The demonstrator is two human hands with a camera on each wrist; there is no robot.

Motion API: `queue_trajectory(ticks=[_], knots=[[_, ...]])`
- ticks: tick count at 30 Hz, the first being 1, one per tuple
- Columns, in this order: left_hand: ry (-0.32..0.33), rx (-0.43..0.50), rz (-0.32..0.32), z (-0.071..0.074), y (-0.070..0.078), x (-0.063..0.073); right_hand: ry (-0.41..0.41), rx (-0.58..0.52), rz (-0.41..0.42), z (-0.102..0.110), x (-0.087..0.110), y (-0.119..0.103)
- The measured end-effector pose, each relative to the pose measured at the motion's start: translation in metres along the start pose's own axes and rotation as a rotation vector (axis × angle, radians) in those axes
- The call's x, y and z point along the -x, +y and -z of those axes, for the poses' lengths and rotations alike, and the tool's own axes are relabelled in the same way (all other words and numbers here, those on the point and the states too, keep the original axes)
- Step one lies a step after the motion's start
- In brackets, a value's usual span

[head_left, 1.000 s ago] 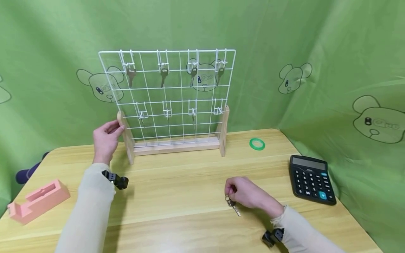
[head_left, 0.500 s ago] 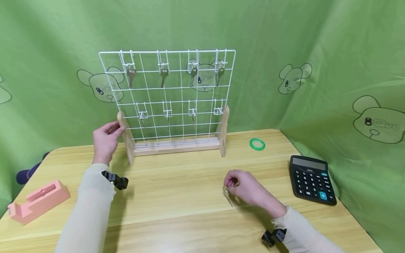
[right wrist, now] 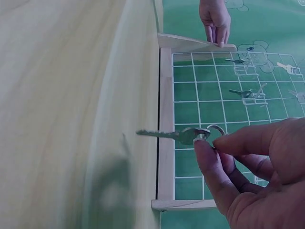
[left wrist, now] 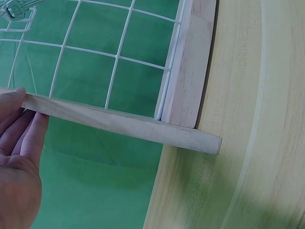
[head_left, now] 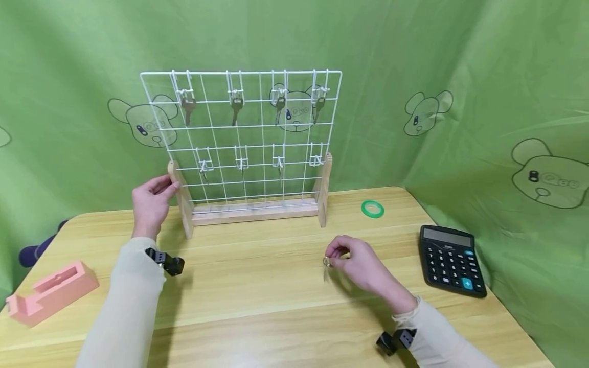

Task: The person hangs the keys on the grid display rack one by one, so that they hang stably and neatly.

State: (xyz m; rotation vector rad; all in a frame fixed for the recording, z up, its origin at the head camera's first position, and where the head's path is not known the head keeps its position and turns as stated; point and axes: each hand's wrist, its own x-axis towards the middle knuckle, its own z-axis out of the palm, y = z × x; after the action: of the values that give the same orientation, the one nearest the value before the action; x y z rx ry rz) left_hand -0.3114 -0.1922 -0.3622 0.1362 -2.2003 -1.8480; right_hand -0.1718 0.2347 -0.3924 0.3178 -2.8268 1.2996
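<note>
A white wire grid rack on a wooden stand (head_left: pixel 255 212) stands at the back of the table. My left hand (head_left: pixel 152 207) pinches its left wooden side post (left wrist: pixel 119 124) between thumb and fingers. Keys such as this flat one (head_left: pixel 188 110) hang from the top row of hooks, and thinner ones show on the lower row. The lower right hook (head_left: pixel 316 160) looks bare. In front of the rack, my right hand (head_left: pixel 359 263) pinches a key (right wrist: pixel 188 135) by its ring (right wrist: pixel 217 128), thumb against forefinger. Seen from the head, that key dangles over the tabletop, blade downward.
A green tape roll (head_left: pixel 372 208) lies right of the rack, with a black calculator (head_left: pixel 452 260) farther right. At the left edge sits a pink tape dispenser (head_left: pixel 52 294). Green cloth (head_left: pixel 377 61) hangs behind and beside the table (head_left: pixel 257 327).
My right hand has moved forward toward the rack with the key, which has swung from slanting to hanging nearly straight down. My left hand keeps its hold on the side post.
</note>
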Motion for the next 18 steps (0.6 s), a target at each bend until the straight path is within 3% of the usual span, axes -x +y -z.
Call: queue_trajectory(ticks=[10,18], knots=[[-0.001,0.007,0.006,0.001,0.000,-0.001,0.008,-0.018,0.003,0.006,-0.008,-0.009],[-0.003,0.008,0.001,0.001,0.000,-0.001,0.026,0.001,0.052,0.017,-0.016,-0.016]])
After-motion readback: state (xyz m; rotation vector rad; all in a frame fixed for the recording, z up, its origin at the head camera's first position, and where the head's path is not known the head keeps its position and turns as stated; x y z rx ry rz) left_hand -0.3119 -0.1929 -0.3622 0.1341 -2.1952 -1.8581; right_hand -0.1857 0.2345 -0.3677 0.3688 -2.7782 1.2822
